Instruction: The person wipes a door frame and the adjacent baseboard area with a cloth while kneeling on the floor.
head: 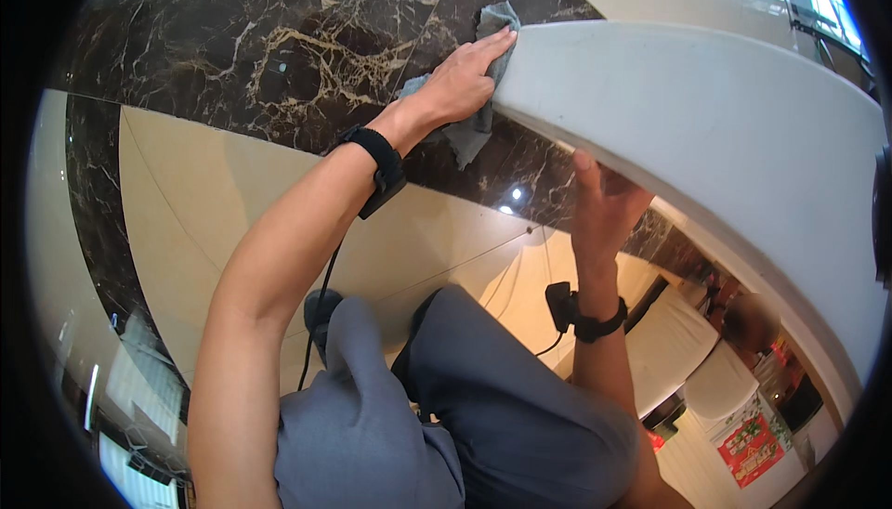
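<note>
My left hand (463, 80) presses a grey cloth (498, 18) against the near left end of a long white panel (655, 91). The fingers lie stretched along the cloth, and loose folds of it hang below the palm. Under the panel's lower edge, my right hand (610, 206) grips with its thumb raised at the rim; its other fingers are partly hidden there. Each wrist wears a black strap with a small box and a cable.
Dark veined marble tile (209, 42) borders beige floor tile (181, 168). My bent knees (502, 383) are close below the panel. At lower right are pale covered cushions (672, 342), a box with a red printed label (752, 450), and a blurred person's head (749, 321).
</note>
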`<state>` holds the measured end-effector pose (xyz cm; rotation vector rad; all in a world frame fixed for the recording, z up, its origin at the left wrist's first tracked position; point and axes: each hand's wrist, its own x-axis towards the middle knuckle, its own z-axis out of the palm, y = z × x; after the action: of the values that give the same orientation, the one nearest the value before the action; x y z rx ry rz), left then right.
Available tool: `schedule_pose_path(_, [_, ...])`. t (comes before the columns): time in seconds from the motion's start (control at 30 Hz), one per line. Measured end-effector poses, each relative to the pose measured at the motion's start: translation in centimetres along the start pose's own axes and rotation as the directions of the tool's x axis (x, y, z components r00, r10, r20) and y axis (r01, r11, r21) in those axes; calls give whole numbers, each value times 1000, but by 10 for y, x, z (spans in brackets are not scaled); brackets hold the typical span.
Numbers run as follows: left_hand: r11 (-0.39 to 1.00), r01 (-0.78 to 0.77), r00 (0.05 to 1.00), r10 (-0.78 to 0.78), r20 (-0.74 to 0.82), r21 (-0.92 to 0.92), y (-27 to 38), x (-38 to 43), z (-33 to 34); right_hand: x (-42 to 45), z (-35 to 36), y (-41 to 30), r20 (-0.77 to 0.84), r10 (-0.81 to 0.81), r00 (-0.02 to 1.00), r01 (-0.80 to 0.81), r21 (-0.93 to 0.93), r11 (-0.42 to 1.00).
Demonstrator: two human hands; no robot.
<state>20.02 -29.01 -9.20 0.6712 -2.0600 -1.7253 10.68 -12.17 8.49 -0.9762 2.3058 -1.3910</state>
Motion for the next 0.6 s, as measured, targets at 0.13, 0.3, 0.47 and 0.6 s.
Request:
schedule_pose_path(0.13, [996,83,997,-83,-2,-22,19,-43,2,0,1,-3,-7,45,999,-45,73,996])
schedule_pose_path(0.3, [984,118,993,-118,6,-134,35,-84,4,-3,-1,2,-26,37,999,-36,37,999])
schedule_pose_path(0.47, [990,65,998,-68,-20,-125,27,-81,6,-5,-3,-6,-4,149,989,-149,17,989])
schedule_pose_path(0.6, [988,63,998,-65,-9,-138,19,-51,3,-8,-8,9,26,59,998,-56,-100,993])
